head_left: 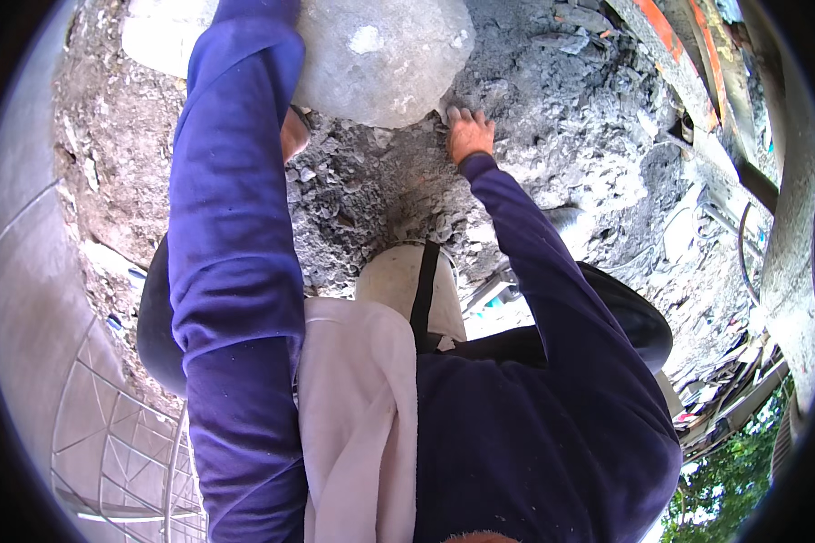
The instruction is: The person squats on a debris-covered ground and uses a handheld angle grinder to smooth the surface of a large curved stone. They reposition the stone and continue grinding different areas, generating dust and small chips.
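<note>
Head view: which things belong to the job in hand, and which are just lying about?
In the job, apparently:
pale rounded block
right hand, at the block's lower-right edge

Apparently just lying about:
grey rubble
orange-marked bars, upper right
mixed scraps, lower right

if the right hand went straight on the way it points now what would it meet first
Probably the lower right edge of the big pale rounded block, just ahead of the right hand; depth is unclear, so grey rubble could come first.
</note>
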The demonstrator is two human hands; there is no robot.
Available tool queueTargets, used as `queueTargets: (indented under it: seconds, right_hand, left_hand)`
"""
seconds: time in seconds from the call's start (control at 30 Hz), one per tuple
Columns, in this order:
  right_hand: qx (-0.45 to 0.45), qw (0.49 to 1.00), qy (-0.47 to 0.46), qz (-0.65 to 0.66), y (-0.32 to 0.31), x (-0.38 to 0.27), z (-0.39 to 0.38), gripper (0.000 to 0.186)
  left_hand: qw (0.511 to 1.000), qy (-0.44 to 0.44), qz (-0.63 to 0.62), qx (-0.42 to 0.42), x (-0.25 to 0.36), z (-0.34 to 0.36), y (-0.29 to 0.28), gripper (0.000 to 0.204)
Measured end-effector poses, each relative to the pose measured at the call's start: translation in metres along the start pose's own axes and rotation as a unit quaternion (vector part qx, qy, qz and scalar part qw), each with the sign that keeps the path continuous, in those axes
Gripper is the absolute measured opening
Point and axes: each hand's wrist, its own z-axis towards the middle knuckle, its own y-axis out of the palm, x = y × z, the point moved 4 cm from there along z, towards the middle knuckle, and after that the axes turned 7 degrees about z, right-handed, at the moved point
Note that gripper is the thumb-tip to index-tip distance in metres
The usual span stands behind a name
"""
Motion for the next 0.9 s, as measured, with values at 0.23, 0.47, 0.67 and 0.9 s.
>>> queueTargets:
  seconds: [0.23, 0.47, 0.67, 0.9]
  right_hand:
    - [0.081, 0.996, -0.024, 0.018, 0.054, -0.103, -0.032, 0.040]
    - [-0.152, 0.921, -0.273, 0.233, 0.112, -0.192, -0.135, 0.037]
    - [-0.033, 0.950, -0.152, 0.271, 0.082, -0.107, -0.103, 0.041]
    - [0.128, 0.984, -0.010, 0.126, 0.075, -0.039, -0.096, 0.035]
  left_hand:
    - [1.000, -0.008, 0.006, 0.002, -0.008, 0.005, 0.003, 0.068]
    - [0.999, 0.025, 0.019, 0.038, -0.010, 0.006, 0.002, 0.069]
    - [0.998, 0.042, 0.039, 0.012, -0.005, 0.008, 0.005, 0.071]
    - [0.997, 0.051, 0.055, 0.029, -0.010, 0.008, 0.018, 0.071]
